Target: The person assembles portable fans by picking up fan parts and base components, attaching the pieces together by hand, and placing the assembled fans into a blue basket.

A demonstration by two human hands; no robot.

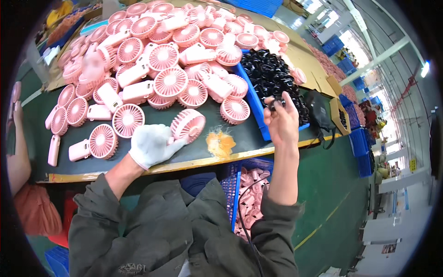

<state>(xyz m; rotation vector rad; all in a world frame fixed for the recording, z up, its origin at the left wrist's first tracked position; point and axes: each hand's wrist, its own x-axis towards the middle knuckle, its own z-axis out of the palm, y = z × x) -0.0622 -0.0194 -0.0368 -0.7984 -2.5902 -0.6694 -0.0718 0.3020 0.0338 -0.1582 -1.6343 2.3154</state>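
My left hand [152, 145], in a white glove, is closed around a pink handheld fan [189, 124] near the table's front edge. The fan's round slatted head tilts up past my thumb; its handle is hidden by the glove. Bare and raised, my right hand [281, 121] pinches a small black part [276, 104] over the right side of a blue tray [253, 99]. Heaped in that tray are many glossy black parts [272, 69] of the same look. A large pile of pink handheld fans [164, 57] covers the table beyond my left hand.
Under the table edge stands a blue basket [230, 194] of pink fans, with a dark cable across it. A black bag [319, 111] lies right of the tray. A worn patch [220, 144] marks the dark tabletop [173, 156]. Another person's arm [19, 147] is at far left.
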